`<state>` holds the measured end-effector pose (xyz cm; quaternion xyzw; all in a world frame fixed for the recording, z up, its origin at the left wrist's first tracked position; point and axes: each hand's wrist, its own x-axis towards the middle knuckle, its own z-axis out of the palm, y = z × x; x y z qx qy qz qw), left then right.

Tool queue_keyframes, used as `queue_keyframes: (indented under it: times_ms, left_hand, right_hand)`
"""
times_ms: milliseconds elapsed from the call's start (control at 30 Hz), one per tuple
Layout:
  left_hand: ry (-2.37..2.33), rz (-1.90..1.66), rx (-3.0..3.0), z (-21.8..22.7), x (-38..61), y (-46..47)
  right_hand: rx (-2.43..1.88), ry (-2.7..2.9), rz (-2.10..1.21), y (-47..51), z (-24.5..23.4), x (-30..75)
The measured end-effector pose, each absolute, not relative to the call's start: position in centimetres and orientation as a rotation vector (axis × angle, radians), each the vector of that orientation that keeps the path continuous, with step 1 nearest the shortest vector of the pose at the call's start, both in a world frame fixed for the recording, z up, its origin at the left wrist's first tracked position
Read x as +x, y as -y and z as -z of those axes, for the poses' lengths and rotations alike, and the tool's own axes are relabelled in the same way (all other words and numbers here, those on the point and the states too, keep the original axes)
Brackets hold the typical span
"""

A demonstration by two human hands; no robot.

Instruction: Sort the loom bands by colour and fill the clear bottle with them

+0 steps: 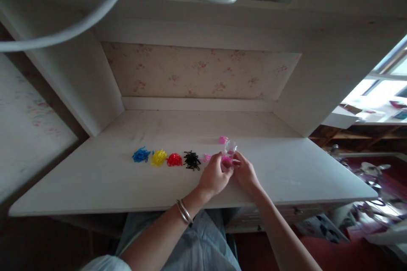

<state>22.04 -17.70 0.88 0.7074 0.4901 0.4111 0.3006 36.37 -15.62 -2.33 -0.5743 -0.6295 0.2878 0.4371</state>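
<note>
My left hand (213, 176) and my right hand (245, 174) meet over the white desk (111, 178), both with fingers closed around a small clear container (230, 149) that has pink bits (226, 160) in it. Small pink pieces lie beside the hands, one (223, 139) just behind the container and another (206, 157) to the left of my left hand. Further left sit small heaps of tiny pieces in a row: black (191, 160), red (174, 159), yellow (158, 157) and blue (141, 155). A metal bangle (184, 212) is on my left wrist.
The desk sits in a white alcove with a floral back panel (200, 72) and side walls. A grey cable (95, 12) loops overhead from a shelf above. To the right, beyond the desk edge, is cluttered floor (365, 178) and a bright window (381, 93).
</note>
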Motion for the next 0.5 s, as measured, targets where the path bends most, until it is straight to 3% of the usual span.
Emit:
queue_keyframes:
  times_ms: [267,433,500]
  left_hand:
    - [-1.492,-1.102,1.791,0.4,24.0,16.5]
    - [-1.445,-1.053,1.814,1.0,24.6,16.5]
    - [-1.416,-1.052,1.761,1.2,24.9,16.6]
  right_hand:
    - [-1.539,1.941,-0.458,17.0,0.9,38.4]
    - [-1.694,1.638,0.15,18.6,-4.9,37.4]
    - [-1.618,1.731,0.209,19.1,-7.3,35.2]
